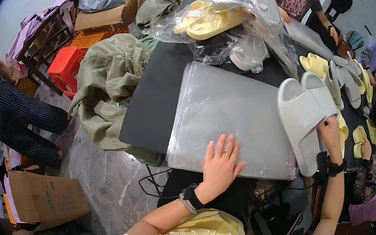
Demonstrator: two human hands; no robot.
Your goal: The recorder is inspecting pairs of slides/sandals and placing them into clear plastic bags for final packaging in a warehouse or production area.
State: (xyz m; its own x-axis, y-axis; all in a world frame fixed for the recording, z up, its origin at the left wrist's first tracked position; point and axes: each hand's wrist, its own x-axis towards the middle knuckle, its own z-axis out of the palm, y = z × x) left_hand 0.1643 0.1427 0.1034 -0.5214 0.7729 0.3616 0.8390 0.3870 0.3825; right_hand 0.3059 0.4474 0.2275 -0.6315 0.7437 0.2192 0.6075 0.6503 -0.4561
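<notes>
A stack of clear plastic bags [230, 116] lies on the black tabletop [147, 115] in front of me. My left hand [220, 166] rests on the near edge of the stack, its fingers spread and nothing gripped. At the right side of the stack, my right hand [331, 139] is closed on a pair of pale grey slippers [298, 134], which overlap side by side; some of its fingers are hidden. The slippers stand partly over the stack's right edge. Beyond the stack are yellow slippers [213, 21] in a clear bag.
More yellow slippers [316, 66] and grey ones line the table to the right, where co-workers sit. A person in a dark shirt [298, 0] stands across the table. Green sacking [109, 80], a red stool [66, 67] and a cardboard box [48, 195] stand left.
</notes>
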